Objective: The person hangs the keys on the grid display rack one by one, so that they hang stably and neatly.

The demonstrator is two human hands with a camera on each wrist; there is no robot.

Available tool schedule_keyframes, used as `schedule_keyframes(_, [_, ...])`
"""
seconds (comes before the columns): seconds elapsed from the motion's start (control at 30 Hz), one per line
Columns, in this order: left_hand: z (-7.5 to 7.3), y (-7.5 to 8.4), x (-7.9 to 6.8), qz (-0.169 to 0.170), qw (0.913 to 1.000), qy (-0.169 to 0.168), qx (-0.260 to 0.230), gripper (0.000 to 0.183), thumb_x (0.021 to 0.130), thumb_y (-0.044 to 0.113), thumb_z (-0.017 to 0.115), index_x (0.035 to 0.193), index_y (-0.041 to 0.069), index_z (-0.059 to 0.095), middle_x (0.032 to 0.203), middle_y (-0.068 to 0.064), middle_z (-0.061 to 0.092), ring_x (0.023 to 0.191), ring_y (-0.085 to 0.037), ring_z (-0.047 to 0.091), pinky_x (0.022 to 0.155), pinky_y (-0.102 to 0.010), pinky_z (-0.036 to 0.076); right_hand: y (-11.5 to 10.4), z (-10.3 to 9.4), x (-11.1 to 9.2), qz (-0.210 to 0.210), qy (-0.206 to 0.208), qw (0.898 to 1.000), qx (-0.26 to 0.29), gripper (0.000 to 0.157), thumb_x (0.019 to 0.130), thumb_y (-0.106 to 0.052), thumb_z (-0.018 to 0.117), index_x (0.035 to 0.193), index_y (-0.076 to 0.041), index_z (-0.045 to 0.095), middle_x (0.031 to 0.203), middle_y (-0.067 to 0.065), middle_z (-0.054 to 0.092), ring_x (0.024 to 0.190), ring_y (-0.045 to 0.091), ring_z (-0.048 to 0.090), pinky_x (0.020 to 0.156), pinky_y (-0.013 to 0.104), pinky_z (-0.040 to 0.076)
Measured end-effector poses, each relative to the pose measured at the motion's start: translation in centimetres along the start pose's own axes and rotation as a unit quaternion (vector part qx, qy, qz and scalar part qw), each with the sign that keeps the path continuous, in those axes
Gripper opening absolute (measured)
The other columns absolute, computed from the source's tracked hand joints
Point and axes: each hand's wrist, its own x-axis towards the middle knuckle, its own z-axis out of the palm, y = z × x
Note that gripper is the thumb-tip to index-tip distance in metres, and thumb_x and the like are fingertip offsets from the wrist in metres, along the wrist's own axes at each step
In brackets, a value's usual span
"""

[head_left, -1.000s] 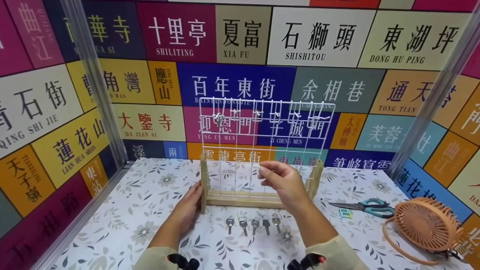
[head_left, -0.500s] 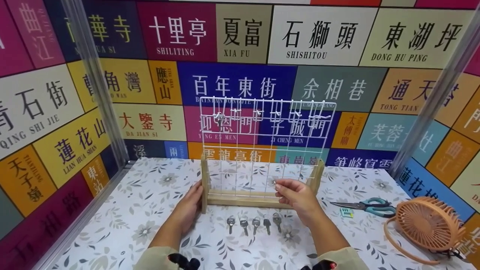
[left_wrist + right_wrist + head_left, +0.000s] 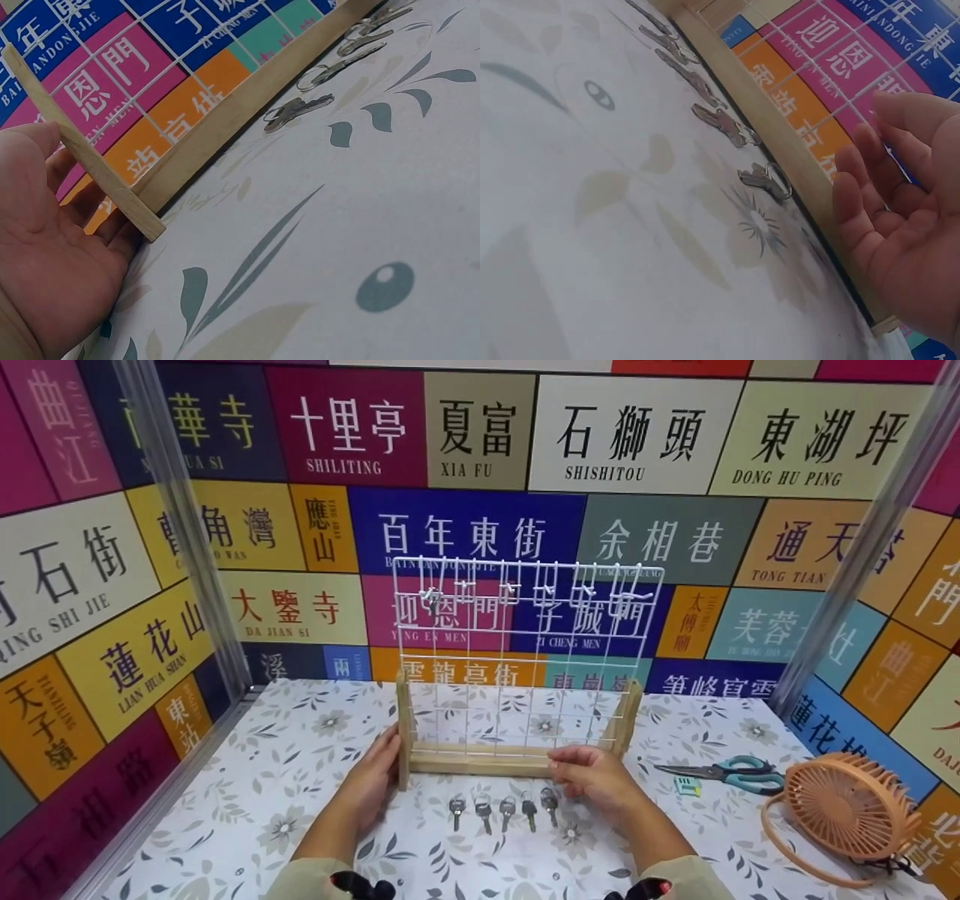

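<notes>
My left hand (image 3: 379,769) grips the left wooden upright (image 3: 86,150) of a white wire grid rack (image 3: 525,660), thumb on one side and fingers behind it. My right hand (image 3: 596,776) hovers in front of the rack's wooden base bar (image 3: 480,766), fingers loosely bent; the right wrist view shows nothing held. Just below it, several keys with rings lie in a row on the table, the rightmost key (image 3: 550,806) being closest. Hooks line the upper part of the grid, and a small key (image 3: 430,600) hangs from the leftmost hook.
Scissors (image 3: 724,772) with teal handles lie right of the rack, beside a small green-and-white item (image 3: 688,787). An orange fan (image 3: 847,810) stands at the far right. A floral cloth (image 3: 225,780) covers the table, and a sign-printed wall (image 3: 465,532) rises behind.
My right hand has come down and slightly right, from in front of the grid to the base bar near the keys. The left hand stays on the upright.
</notes>
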Motion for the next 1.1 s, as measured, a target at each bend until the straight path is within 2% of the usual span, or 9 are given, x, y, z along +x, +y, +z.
schedule_keyframes(0.2, [-0.1, 0.0, -0.1, -0.002, 1.0, 0.0, -0.007, 0.061, 0.106, 0.064, 0.05, 0.164, 0.051, 0.035, 0.179, 0.006, 0.026, 0.169, -0.027, 0.019, 0.138, -0.054, 0.012, 1.4, -0.1, 0.4, 0.001, -0.028, 0.998, -0.049, 0.038, 0.095, -0.016, 0.081, 0.126, 0.004, 0.072, 0.094, 0.0, 0.077, 0.08, 0.015, 0.069, 0.069, 0.027, 0.058])
schedule_keyframes(0.4, [-0.1, -0.1, 0.1, -0.003, 1.0, 0.002, -0.008, 0.061, 0.105, 0.065, 0.052, 0.163, 0.051, 0.036, 0.179, 0.007, 0.027, 0.168, -0.026, 0.019, 0.138, -0.053, 0.013, 2.2, -0.4, 0.5, -0.01, -0.037, 0.994, -0.101, 0.037, 0.095, -0.017, 0.082, 0.126, 0.002, 0.074, 0.104, 0.003, 0.08, 0.083, 0.013, 0.069, 0.072, 0.027, 0.058])
schedule_keyframes(0.57, [0.0, -0.2, -0.1, 0.002, 0.9999, -0.001, -0.014, 0.063, 0.107, 0.063, 0.052, 0.165, 0.048, 0.035, 0.179, 0.003, 0.026, 0.168, -0.027, 0.019, 0.138, -0.052, 0.013, 2.2, -0.4, 0.4, -0.038, -0.054, 0.986, -0.154, 0.037, 0.091, -0.013, 0.085, 0.124, 0.0, 0.076, 0.113, 0.013, 0.08, 0.083, 0.011, 0.069, 0.067, 0.024, 0.057])
schedule_keyframes(0.73, [0.1, -0.1, -0.1, -0.002, 0.9999, 0.001, -0.01, 0.061, 0.107, 0.063, 0.051, 0.164, 0.049, 0.035, 0.179, 0.006, 0.027, 0.168, -0.025, 0.019, 0.138, -0.051, 0.013, 2.1, -0.2, 0.2, -0.059, -0.06, 0.977, -0.197, 0.034, 0.088, -0.011, 0.086, 0.119, 0.0, 0.078, 0.109, 0.015, 0.08, 0.086, 0.011, 0.069, 0.071, 0.022, 0.058])
schedule_keyframes(0.97, [0.1, 0.0, -0.2, 0.001, 1.0, 0.003, -0.004, 0.06, 0.109, 0.062, 0.048, 0.165, 0.049, 0.033, 0.179, 0.006, 0.026, 0.168, -0.025, 0.019, 0.138, -0.051, 0.013, 1.8, 0.1, -0.1, -0.069, -0.058, 0.974, -0.209, 0.029, 0.088, -0.007, 0.084, 0.115, 0.002, 0.077, 0.105, 0.016, 0.079, 0.084, 0.012, 0.069, 0.07, 0.021, 0.058])
schedule_keyframes(1.1, [0.1, 0.1, -0.3, 0.003, 1.0, 0.002, -0.003, 0.059, 0.108, 0.062, 0.048, 0.164, 0.05, 0.035, 0.179, 0.007, 0.027, 0.168, -0.025, 0.019, 0.138, -0.051, 0.014, 1.8, 0.0, -0.1, -0.063, -0.056, 0.972, -0.22, 0.024, 0.089, -0.008, 0.084, 0.111, 0.0, 0.079, 0.1, 0.01, 0.079, 0.086, 0.012, 0.069, 0.073, 0.02, 0.057])
